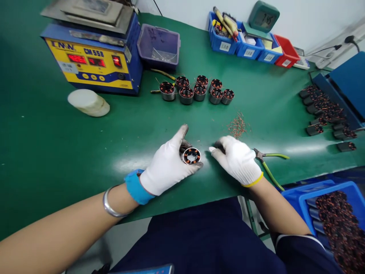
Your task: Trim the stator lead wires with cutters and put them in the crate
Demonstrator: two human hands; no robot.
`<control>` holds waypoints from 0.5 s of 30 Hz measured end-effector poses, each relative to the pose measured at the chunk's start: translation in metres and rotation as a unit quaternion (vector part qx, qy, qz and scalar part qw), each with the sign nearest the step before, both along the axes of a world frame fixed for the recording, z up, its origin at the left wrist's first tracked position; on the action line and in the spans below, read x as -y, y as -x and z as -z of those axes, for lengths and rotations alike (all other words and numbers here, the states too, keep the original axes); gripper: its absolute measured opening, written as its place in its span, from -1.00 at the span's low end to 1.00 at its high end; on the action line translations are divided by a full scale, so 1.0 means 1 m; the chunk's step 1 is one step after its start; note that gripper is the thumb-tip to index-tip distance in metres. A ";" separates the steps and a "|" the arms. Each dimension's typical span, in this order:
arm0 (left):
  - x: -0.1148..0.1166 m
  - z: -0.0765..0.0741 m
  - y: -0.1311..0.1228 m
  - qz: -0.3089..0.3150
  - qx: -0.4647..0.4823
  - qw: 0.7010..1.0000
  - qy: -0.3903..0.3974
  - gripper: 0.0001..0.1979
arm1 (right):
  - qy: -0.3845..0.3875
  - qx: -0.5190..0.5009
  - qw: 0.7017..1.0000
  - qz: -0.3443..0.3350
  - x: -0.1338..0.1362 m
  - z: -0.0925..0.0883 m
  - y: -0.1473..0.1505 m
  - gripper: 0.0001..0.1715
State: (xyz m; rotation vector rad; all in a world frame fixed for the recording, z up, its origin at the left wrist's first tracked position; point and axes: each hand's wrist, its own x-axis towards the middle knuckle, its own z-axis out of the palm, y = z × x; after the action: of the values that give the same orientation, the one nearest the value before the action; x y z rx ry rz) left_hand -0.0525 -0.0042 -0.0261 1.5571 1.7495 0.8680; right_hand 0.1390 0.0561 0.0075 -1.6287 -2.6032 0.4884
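Note:
My left hand [171,161], in a white glove with darkened fingertips, is closed round a small wire-wound motor stator [192,156] just above the green table. The stator's open centre and copper windings face up toward me. To its right, my right hand [238,158] is also gloved, with the thumb pointing left and the fingers curled in. Whatever lies between those fingers, if anything, is hidden. Green-handled cutting pliers [259,154] lie on the table beside the right wrist. A scatter of copper wire clippings [237,125] is just beyond the right hand.
Several stators [199,91] stand in a group farther back. A yellow-and-blue CM558 machine [94,61], a white round block [88,102] and a purple bin [159,45] are at left. Blue tool bins [225,45] line the back. More stators [327,110] and a full blue crate [309,196] are at right.

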 end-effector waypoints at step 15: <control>0.004 0.005 0.005 -0.016 0.081 0.996 0.025 0.23 | 0.009 -0.162 0.987 0.021 -0.021 0.003 0.011 -0.48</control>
State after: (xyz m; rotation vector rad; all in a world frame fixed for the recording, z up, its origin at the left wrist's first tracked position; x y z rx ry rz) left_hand -0.0574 -0.0082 -0.0312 1.3898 1.6715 0.9325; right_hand 0.1280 0.0768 0.0046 -1.4637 -2.3294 0.7098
